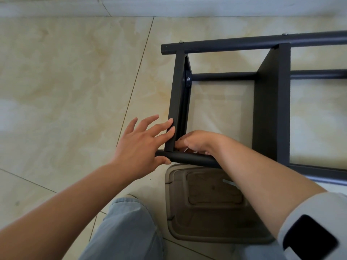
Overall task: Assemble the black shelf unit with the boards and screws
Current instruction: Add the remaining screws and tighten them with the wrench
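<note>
Black shelf unit: lies on its side on the cream tiled floor, round tubes joined by two flat boards. Left hand: fingers spread and straight, fingertips pressing the outer face of the end board, thumb on the near tube. Right hand: curled at the inside corner of board and tube; what it holds cannot be told. Translucent plastic container: beneath the right forearm, beside a denim-clad knee.
</note>
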